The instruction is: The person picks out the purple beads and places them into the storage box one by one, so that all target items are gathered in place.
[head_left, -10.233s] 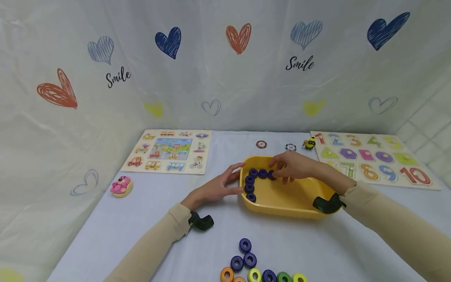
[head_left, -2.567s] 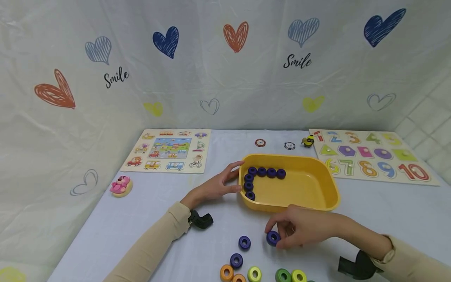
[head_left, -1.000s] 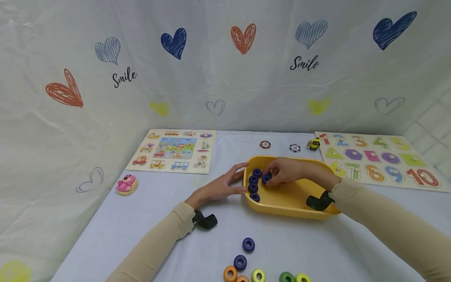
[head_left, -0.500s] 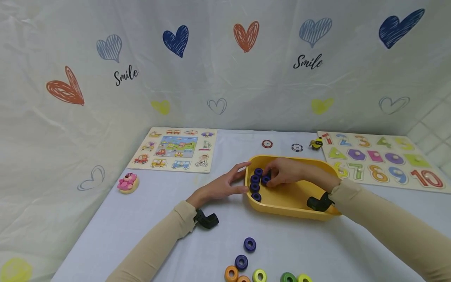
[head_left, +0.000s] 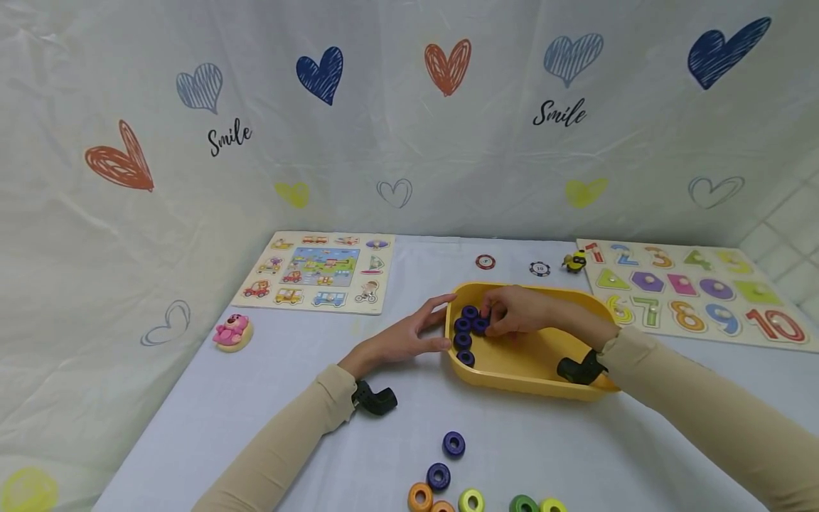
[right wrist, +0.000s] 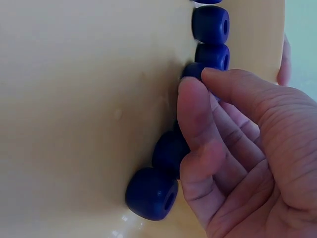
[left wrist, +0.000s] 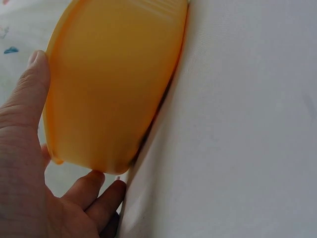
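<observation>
My right hand (head_left: 521,313) is inside the yellow tray (head_left: 531,384). Thumb and index finger pinch a dark blue ring-shaped bead (right wrist: 192,71), low over the tray floor. In the head view this bead (head_left: 480,326) sits beside a column of matching beads (head_left: 463,340) along the left wall. The right wrist view shows further blue beads (right wrist: 151,193) on either side of the fingers; the hand hides the back row in the head view. My left hand (head_left: 399,340) spans the tray's left end, fingers spread, its thumb (left wrist: 35,79) touching the wall.
Two blue beads (head_left: 453,444) lie on the white cloth in front, with orange, yellow and green beads (head_left: 471,500) at the bottom edge. Puzzle boards (head_left: 320,274) stand back left and right. Two chips (head_left: 485,262), a bee figure (head_left: 574,262) and a pink bear (head_left: 232,332) lie around.
Since 2.6 seconds ago my right hand has carried its bead from the table into the tray. In the last half second the bead slid slightly left, against the column. The left hand stayed put.
</observation>
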The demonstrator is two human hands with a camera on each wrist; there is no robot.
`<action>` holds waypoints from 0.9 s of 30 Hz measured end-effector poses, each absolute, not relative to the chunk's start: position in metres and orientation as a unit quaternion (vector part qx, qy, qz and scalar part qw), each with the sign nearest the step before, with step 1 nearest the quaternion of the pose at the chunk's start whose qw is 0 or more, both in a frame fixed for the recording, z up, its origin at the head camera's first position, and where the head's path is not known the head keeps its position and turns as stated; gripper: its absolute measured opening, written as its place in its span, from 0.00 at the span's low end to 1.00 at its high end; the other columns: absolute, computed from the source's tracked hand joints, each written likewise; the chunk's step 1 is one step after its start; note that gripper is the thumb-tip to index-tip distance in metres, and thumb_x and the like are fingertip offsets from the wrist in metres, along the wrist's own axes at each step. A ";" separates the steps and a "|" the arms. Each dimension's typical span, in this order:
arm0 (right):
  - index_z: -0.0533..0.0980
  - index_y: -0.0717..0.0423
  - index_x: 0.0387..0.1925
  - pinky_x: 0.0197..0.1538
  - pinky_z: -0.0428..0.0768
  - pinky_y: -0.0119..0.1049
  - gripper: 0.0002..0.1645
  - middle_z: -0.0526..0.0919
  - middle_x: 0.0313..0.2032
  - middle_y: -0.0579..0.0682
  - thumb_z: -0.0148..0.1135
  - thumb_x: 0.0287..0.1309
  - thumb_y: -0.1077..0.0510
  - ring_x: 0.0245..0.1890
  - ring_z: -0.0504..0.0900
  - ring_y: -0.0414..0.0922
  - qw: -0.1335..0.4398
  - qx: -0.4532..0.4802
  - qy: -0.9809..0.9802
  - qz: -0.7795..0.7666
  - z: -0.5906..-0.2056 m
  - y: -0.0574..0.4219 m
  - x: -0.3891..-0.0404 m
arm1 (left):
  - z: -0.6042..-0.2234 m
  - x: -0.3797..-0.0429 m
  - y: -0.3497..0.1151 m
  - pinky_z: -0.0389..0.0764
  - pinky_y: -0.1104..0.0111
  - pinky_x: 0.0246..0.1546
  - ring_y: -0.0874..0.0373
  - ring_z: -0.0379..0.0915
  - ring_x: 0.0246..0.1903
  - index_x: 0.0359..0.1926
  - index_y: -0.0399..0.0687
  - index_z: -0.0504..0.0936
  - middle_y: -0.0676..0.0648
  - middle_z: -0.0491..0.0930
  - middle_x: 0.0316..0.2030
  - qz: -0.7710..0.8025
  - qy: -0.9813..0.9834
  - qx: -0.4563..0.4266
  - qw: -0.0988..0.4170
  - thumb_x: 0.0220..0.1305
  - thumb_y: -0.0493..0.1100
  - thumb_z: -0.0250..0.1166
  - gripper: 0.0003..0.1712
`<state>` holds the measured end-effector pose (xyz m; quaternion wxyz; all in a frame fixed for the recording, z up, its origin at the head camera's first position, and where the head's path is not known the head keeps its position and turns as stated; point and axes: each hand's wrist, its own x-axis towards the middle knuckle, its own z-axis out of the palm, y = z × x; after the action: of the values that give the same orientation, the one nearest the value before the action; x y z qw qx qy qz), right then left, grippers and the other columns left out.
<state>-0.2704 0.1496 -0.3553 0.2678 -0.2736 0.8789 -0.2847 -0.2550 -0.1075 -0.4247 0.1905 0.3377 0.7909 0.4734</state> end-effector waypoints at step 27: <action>0.75 0.42 0.34 0.28 0.72 0.26 0.06 0.73 0.21 0.32 0.62 0.53 0.52 0.21 0.71 0.32 0.202 -0.399 0.873 -0.195 -0.321 0.100 -0.154 | -0.424 -0.255 -0.108 0.47 0.52 0.62 0.64 0.47 0.64 0.65 0.81 0.43 0.59 0.54 0.65 0.470 0.791 0.345 0.185 0.51 0.69 0.57 0.44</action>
<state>-0.1538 0.1003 -0.3215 0.2017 -0.3995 0.8727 -0.1952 -0.2548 -0.1083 -0.4241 0.1851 0.3447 0.7910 0.4703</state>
